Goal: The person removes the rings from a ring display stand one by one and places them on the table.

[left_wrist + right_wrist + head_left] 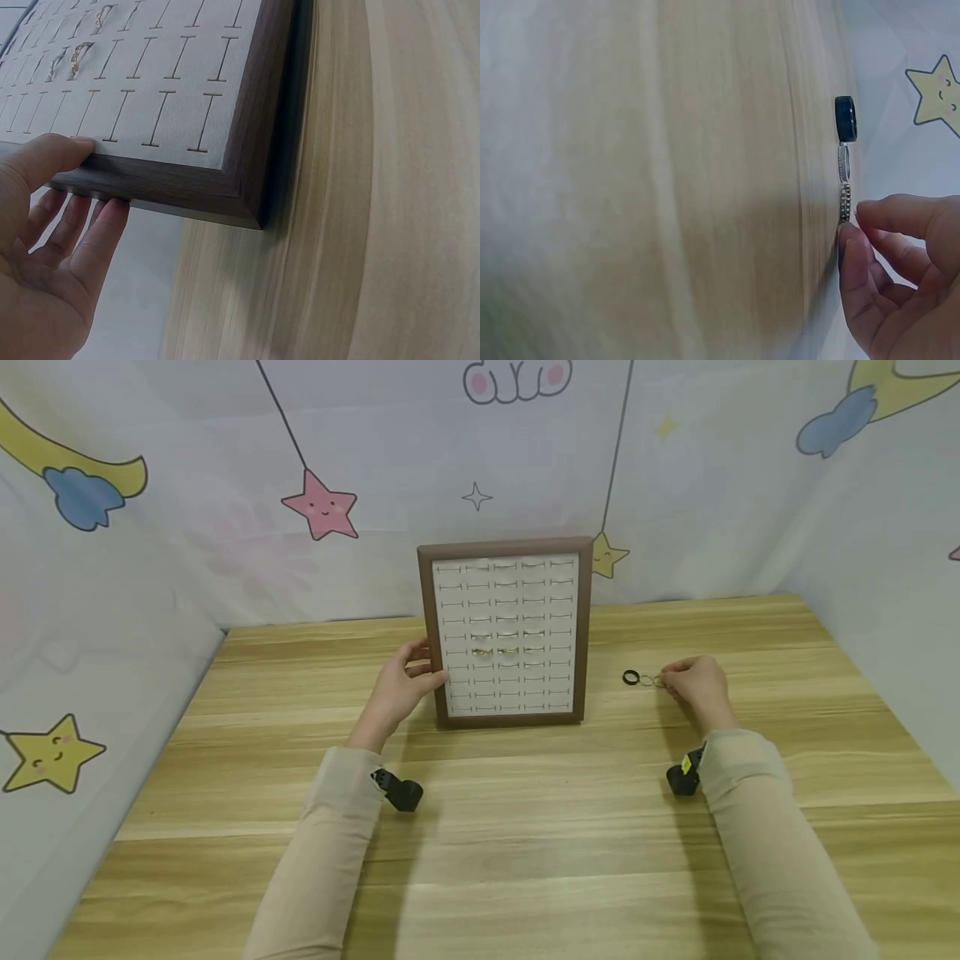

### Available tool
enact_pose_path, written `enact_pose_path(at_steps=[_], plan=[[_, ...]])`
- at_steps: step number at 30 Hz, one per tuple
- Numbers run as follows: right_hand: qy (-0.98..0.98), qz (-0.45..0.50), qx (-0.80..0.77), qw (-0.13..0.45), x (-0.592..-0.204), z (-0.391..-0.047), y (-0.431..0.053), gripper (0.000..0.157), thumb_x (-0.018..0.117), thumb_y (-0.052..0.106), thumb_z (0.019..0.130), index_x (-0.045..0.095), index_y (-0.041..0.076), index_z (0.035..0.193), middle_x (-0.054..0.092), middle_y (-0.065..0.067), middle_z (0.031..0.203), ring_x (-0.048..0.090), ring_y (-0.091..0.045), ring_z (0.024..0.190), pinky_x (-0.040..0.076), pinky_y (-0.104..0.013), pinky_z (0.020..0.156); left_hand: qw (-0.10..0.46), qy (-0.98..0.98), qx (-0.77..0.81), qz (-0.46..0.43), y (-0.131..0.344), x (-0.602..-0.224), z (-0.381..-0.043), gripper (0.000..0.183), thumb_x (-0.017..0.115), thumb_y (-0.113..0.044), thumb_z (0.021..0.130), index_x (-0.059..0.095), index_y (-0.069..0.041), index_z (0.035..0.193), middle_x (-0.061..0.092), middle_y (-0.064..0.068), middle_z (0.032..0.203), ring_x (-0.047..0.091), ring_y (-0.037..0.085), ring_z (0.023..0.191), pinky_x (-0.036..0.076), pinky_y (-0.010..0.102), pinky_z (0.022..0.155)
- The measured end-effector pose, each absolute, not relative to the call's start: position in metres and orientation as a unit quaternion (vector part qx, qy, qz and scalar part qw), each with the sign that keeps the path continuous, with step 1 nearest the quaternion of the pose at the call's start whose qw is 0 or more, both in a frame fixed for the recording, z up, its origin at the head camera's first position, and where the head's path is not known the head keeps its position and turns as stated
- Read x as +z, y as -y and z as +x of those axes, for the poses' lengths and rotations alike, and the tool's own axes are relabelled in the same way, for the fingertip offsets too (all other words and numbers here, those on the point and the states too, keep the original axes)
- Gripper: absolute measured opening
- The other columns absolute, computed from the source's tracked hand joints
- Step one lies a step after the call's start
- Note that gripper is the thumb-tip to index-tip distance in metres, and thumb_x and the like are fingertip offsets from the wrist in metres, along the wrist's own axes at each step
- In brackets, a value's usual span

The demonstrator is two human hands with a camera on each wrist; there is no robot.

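Note:
A ring display board (pixel 512 722) with a brown frame and rows of slits stands propped on the table. My left hand (pixel 397 690) grips its left side, thumb (pixel 71 152) at the front edge and fingers behind. Several rings sit in the slits, among them a gold ring (pixel 79 60). To the right of the board, a black ring (pixel 845 119), a thin silver ring (pixel 844 163) and a gold beaded ring (pixel 845 201) lie in a row. My right hand (pixel 697 683) pinches the gold beaded ring at the row's near end, between thumb and forefinger.
The wood-grain table (pixel 525 860) runs back to a pale curtain (pixel 405 468) printed with stars and moons. A black wrist camera (pixel 401 792) hangs off the left cuff, another camera (pixel 684 777) off the right cuff.

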State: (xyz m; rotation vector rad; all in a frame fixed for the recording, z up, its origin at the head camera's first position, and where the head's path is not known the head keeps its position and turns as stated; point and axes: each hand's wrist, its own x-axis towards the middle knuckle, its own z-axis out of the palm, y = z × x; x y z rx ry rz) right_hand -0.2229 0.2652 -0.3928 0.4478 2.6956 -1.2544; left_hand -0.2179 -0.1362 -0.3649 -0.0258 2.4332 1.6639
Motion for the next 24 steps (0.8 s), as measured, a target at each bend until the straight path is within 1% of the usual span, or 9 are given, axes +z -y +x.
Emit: enact_pose_path(at_steps=[2, 3, 6, 8, 10, 13, 18, 21, 24], plan=[[-0.895, 0.155, -0.414, 0.064, -0.393, -0.223, -0.265, 0.032, 0.054, 0.012, 0.091, 0.062, -0.010, 0.115, 0.059, 0.011, 0.064, 0.052, -0.001, 0.058, 0.045, -0.015, 0.053, 0.098, -0.821, 0.562, -0.009, 0.136, -0.365, -0.218, 0.070, 0.065, -0.014, 0.091, 0.028, -0.011, 0.149, 0.039, 0.013, 0.147, 0.044, 0.031, 0.134, 0.045, 0.042, 0.107], [-0.897, 0.158, -0.409, 0.059, -0.393, -0.223, -0.264, 0.033, 0.053, 0.012, 0.092, 0.062, -0.008, 0.115, 0.062, 0.006, 0.068, 0.052, -0.002, 0.060, 0.045, -0.015, 0.054, 0.098, -0.821, 0.562, -0.008, 0.136, -0.365, -0.218, 0.070, 0.065, -0.014, 0.091, 0.028, -0.011, 0.150, 0.039, 0.013, 0.147, 0.044, 0.031, 0.134, 0.045, 0.042, 0.108], [-0.893, 0.172, -0.414, 0.050, -0.391, -0.223, -0.261, 0.034, 0.050, 0.014, 0.093, 0.061, -0.004, 0.120, 0.066, -0.009, 0.095, 0.053, -0.009, 0.070, 0.045, -0.017, 0.057, 0.098, -0.820, 0.564, -0.008, 0.136, -0.365, -0.218, 0.069, 0.065, -0.014, 0.091, 0.028, -0.011, 0.149, 0.039, 0.014, 0.146, 0.044, 0.031, 0.135, 0.044, 0.042, 0.108], [-0.889, 0.174, -0.422, 0.039, -0.388, -0.223, -0.258, 0.035, 0.049, 0.015, 0.095, 0.060, -0.001, 0.124, 0.062, -0.017, 0.113, 0.054, -0.014, 0.079, 0.045, -0.017, 0.060, 0.098, -0.819, 0.565, -0.007, 0.136, -0.365, -0.219, 0.069, 0.065, -0.013, 0.091, 0.028, -0.011, 0.149, 0.040, 0.014, 0.146, 0.044, 0.031, 0.135, 0.044, 0.042, 0.108], [-0.887, 0.166, -0.431, 0.020, -0.384, -0.223, -0.253, 0.036, 0.048, 0.016, 0.097, 0.058, -0.001, 0.127, 0.058, -0.020, 0.122, 0.054, -0.018, 0.089, 0.044, -0.016, 0.063, 0.098, -0.819, 0.565, -0.007, 0.136, -0.366, -0.219, 0.069, 0.065, -0.013, 0.091, 0.028, -0.011, 0.149, 0.040, 0.014, 0.146, 0.044, 0.031, 0.135, 0.044, 0.042, 0.108], [-0.887, 0.145, -0.439, -0.021, -0.375, -0.225, -0.243, 0.035, 0.048, 0.016, 0.098, 0.059, 0.000, 0.126, 0.058, -0.020, 0.123, 0.053, -0.020, 0.095, 0.042, -0.015, 0.064, 0.097, -0.819, 0.565, -0.010, 0.135, -0.366, -0.219, 0.069, 0.065, -0.013, 0.090, 0.028, -0.011, 0.149, 0.040, 0.013, 0.146, 0.044, 0.030, 0.134, 0.045, 0.042, 0.108], [-0.879, 0.108, -0.454, -0.098, -0.356, -0.227, -0.219, 0.031, 0.051, 0.014, 0.095, 0.063, 0.001, 0.120, 0.062, -0.017, 0.114, 0.052, -0.009, 0.083, 0.041, -0.010, 0.060, 0.095, -0.819, 0.566, -0.010, 0.135, -0.365, -0.218, 0.069, 0.065, -0.013, 0.091, 0.029, -0.012, 0.149, 0.040, 0.013, 0.146, 0.044, 0.030, 0.134, 0.045, 0.042, 0.108], [-0.871, 0.088, -0.465, -0.132, -0.346, -0.227, -0.203, 0.029, 0.051, 0.014, 0.094, 0.065, 0.002, 0.117, 0.065, -0.016, 0.111, 0.051, -0.001, 0.079, 0.041, -0.007, 0.060, 0.097, -0.817, 0.568, -0.010, 0.135, -0.365, -0.218, 0.069, 0.065, -0.013, 0.091, 0.028, -0.012, 0.149, 0.040, 0.013, 0.147, 0.043, 0.030, 0.135, 0.044, 0.042, 0.108], [-0.859, 0.072, -0.483, -0.155, -0.337, -0.227, -0.189, 0.028, 0.052, 0.014, 0.093, 0.066, 0.003, 0.116, 0.066, -0.015, 0.111, 0.053, -0.001, 0.079, 0.043, -0.008, 0.061, 0.099, -0.816, 0.570, -0.011, 0.135, -0.365, -0.218, 0.069, 0.065, -0.013, 0.091, 0.028, -0.012, 0.149, 0.039, 0.013, 0.147, 0.043, 0.030, 0.135, 0.044, 0.042, 0.109]])
